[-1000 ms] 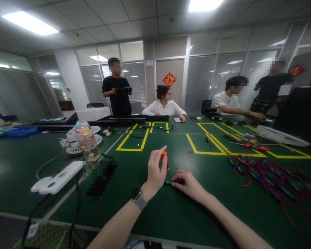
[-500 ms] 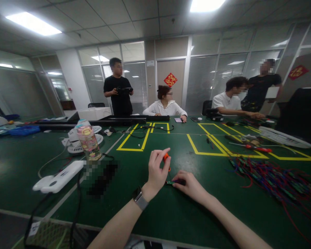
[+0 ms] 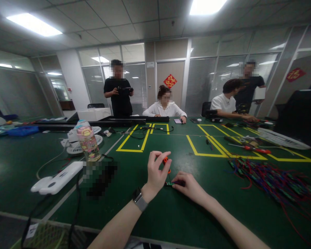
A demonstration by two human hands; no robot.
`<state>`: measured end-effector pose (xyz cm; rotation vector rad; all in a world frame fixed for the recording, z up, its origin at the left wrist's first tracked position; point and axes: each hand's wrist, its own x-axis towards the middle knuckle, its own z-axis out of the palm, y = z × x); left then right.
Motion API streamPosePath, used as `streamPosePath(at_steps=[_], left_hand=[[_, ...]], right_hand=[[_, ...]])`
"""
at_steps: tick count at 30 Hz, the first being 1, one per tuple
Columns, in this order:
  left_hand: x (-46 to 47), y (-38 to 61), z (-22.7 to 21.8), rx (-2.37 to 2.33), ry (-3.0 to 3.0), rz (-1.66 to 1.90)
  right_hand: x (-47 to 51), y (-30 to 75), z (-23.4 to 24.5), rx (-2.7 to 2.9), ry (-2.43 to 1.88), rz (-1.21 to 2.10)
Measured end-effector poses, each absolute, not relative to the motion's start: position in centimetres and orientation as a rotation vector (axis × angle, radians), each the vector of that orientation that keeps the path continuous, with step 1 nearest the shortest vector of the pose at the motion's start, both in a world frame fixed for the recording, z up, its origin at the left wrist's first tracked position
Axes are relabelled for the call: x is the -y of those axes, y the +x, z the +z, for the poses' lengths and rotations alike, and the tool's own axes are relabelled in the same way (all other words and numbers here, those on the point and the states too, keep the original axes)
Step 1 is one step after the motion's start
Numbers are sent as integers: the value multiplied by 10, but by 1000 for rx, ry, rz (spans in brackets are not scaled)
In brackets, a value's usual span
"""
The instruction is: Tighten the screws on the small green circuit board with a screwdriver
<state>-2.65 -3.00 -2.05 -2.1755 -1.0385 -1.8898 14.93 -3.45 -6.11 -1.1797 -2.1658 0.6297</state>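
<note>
Where the near edge of the counter [image 3: 168,221] runs along the bottom of the view, bare green surface lies open to the left and right of centre.

Left hand [image 3: 156,173]: fingers curled shut, pinching the orange handle of a small screwdriver [image 3: 166,161], which is held upright with its tip down.

Right hand [image 3: 189,186]: fingers drawn together, pinching a small green board [image 3: 169,184] flat against the counter, directly beneath the screwdriver.

To the left, well apart from the hands, lie a white device [image 3: 57,177] and, farther back, a bottle [image 3: 88,142]. To the right, a tangle of red and blue wires [image 3: 274,178] limits free room. Beyond the hands, yellow tape outlines [image 3: 134,140] mark open surface. Other people [image 3: 163,110] sit and stand at the far edge.
</note>
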Motion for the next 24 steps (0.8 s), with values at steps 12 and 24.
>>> streamPosePath(at_steps=[12, 24], left_hand=[[30, -28, -17, 1046, -2164, -1887], [29, -29, -20, 1015, -2144, -1913]], right_hand=[[36, 148, -59, 2165, -1185, 619], [37, 148, -57, 2172, -1174, 623]])
